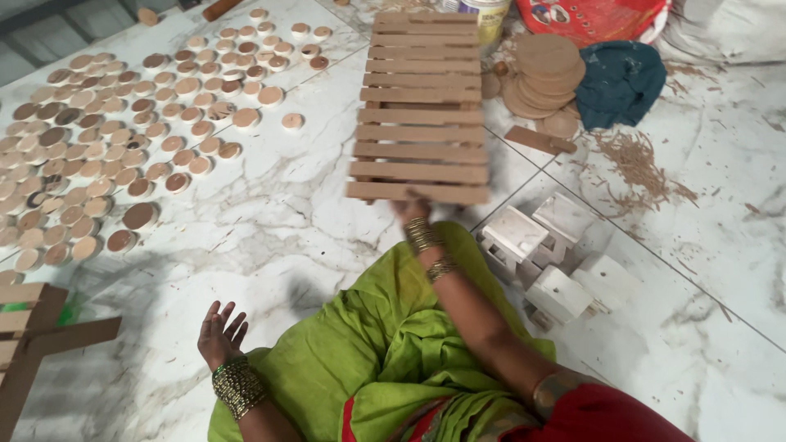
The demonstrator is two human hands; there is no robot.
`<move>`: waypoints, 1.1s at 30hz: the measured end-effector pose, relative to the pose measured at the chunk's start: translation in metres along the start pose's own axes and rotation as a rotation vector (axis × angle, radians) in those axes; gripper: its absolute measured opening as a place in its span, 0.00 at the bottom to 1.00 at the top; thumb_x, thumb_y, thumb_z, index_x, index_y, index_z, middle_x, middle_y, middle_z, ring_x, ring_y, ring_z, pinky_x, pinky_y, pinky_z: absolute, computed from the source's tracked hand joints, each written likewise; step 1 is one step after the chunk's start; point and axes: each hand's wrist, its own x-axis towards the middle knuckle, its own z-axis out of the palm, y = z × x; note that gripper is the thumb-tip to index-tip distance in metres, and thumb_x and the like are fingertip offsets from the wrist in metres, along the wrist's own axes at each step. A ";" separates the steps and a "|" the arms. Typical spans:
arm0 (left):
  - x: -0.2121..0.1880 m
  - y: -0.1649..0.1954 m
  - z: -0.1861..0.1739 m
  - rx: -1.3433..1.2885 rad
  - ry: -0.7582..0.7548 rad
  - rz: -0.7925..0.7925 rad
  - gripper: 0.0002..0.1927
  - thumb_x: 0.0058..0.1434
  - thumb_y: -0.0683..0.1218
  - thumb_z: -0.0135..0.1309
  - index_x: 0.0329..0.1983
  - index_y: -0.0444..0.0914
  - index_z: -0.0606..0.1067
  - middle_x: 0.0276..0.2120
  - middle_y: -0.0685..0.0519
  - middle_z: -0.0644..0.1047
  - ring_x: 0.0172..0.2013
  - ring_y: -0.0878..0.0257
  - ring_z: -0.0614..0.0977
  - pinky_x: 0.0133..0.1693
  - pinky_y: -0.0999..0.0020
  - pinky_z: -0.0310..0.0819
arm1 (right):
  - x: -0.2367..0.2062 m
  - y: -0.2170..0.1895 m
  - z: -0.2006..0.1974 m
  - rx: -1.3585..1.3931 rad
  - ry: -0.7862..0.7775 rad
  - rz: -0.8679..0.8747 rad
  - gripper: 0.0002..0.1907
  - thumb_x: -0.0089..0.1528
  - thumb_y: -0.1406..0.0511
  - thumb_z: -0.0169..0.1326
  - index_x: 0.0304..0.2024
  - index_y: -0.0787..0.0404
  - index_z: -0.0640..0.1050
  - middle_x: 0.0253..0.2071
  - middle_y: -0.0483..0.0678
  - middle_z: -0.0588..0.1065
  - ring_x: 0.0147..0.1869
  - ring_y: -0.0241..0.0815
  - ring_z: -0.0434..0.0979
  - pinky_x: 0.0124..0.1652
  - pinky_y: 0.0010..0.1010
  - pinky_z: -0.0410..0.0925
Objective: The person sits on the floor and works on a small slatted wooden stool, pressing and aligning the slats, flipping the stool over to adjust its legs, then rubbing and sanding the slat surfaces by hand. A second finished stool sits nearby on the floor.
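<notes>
On the white marble floor point(270, 237) in front of me lies one wooden rack point(419, 106) made of flat brown slats. I count about eleven slats on it. My right hand point(409, 208) is at the near edge of the rack and touches the last slat. The slat hides my fingers, so I cannot tell how they hold it. My left hand point(219, 334) is up over the floor beside my green cloth point(385, 344), with fingers spread wide and nothing in it. To my left lie lots of small round wooden discs point(123, 139), too many to count. One stack of big round discs point(544, 74) sits past the rack. Three white blocks point(548, 254) sit near my right arm.
</notes>
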 end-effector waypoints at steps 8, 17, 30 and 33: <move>-0.011 0.005 -0.009 0.010 0.087 -0.023 0.20 0.74 0.46 0.41 0.66 0.39 0.70 0.53 0.45 0.80 0.41 0.52 0.84 0.41 0.61 0.82 | -0.084 0.102 0.032 -0.619 -0.354 0.362 0.17 0.65 0.72 0.50 0.56 0.71 0.71 0.52 0.61 0.78 0.52 0.56 0.83 0.47 0.46 0.79; 0.000 -0.026 0.072 0.092 -0.213 -0.020 0.19 0.70 0.46 0.48 0.63 0.39 0.72 0.45 0.47 0.83 0.35 0.57 0.85 0.36 0.67 0.80 | -0.012 -0.028 0.016 -1.780 -0.182 -1.257 0.10 0.66 0.70 0.54 0.51 0.60 0.77 0.45 0.55 0.78 0.50 0.58 0.78 0.49 0.48 0.70; -0.034 -0.070 0.345 -0.187 -0.333 -0.361 0.27 0.59 0.59 0.64 0.53 0.36 0.77 0.41 0.47 0.80 0.36 0.54 0.85 0.34 0.53 0.84 | -0.007 -0.059 0.023 -2.287 -0.589 -1.352 0.30 0.60 0.60 0.59 0.60 0.72 0.72 0.66 0.60 0.68 0.72 0.60 0.63 0.68 0.49 0.57; -0.033 -0.064 0.350 -0.210 -0.244 -0.393 0.25 0.54 0.56 0.64 0.51 0.41 0.75 0.39 0.47 0.80 0.36 0.51 0.84 0.34 0.47 0.82 | -0.008 -0.060 0.025 -2.322 -0.589 -1.335 0.30 0.60 0.60 0.59 0.60 0.73 0.72 0.66 0.62 0.67 0.72 0.62 0.62 0.68 0.50 0.56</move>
